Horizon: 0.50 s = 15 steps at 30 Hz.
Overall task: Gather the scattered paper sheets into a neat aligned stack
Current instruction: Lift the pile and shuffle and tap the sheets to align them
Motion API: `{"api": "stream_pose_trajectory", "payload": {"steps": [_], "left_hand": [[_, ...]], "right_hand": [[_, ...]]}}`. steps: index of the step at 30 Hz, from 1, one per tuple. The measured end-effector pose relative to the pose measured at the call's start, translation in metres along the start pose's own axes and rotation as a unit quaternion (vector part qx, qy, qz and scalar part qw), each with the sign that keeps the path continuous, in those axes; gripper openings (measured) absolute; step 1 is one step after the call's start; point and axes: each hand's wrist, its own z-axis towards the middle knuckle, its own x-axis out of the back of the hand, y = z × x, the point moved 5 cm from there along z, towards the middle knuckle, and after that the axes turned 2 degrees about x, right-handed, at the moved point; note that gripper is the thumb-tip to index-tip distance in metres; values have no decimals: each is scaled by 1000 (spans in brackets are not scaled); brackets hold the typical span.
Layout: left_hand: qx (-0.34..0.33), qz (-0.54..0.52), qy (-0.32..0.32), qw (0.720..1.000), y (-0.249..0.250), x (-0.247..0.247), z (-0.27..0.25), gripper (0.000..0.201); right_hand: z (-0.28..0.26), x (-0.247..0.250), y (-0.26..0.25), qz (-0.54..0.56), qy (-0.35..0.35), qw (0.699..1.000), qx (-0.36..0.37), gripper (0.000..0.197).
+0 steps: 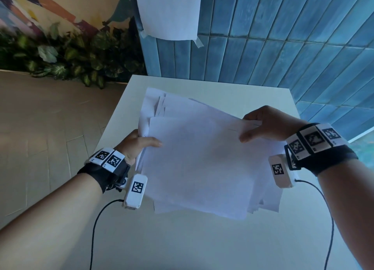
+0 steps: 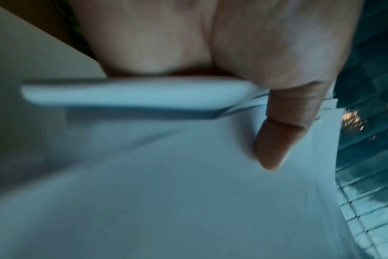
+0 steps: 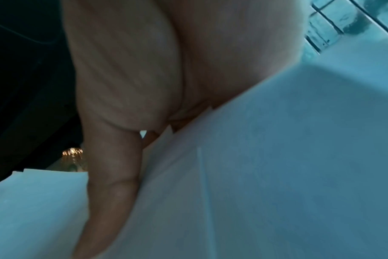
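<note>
Both hands held one loose bundle of white paper sheets [image 1: 200,158] above the white tabletop [image 1: 202,245], approx over its middle. Sheets were not aligned: edges fanned out, corners stuck past each other at the far end and at the near-right corner of the bundle.

Left hand [image 1: 137,146] gripped the bundle's left edge, thumb [image 1: 150,143] flat on the top sheet, other fingers under the paper and hidden in head view. Left wrist view, blurred: thumb [image 2: 284,129] pressed down on the top sheet, several sheet edges [image 2: 131,98] stacked in the crook of the hand, staggered corners just past the thumb.

Right hand [image 1: 265,124] pinched the bundle's right edge, thumb [image 1: 250,137] on top, fingers curled over the far-right side w/ paper between them. Right wrist view: thumb [image 3: 109,192] lay along the top sheet, offset sheet corners [image 3: 168,129] poked up at the thumb base, paper filled the lower frame.

Both wrists wore black straps w/ white marker-tag blocks; a black cable [image 1: 95,229] ran from the left wrist unit, another cable [image 1: 327,219] from the right one.

Beyond the bundle: blue tiled wall [image 1: 283,36] behind the tabletop, a white sheet taped to the wall [image 1: 168,12]. Left of the tabletop: green leafy plants [image 1: 66,57] under a painted mural, tan floor [image 1: 40,128].
</note>
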Motion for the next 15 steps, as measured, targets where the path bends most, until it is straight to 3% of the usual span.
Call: {"api": "stream_pose_trajectory", "payload": {"steps": [3, 5, 9, 15], "left_hand": [[51, 88, -68, 993, -23, -10, 4, 28], [65, 161, -71, 982, -35, -16, 6, 20], [79, 161, -32, 983, -52, -20, 21, 30], [78, 206, 77, 972, -56, -22, 37, 24]], "right_hand": [[12, -18, 17, -10, -11, 999, -28, 12], [19, -27, 28, -12, -12, 999, -42, 12], [34, -33, 42, -48, 10, 998, -47, 11], [56, -38, 47, -120, 46, 990, -54, 14]]}}
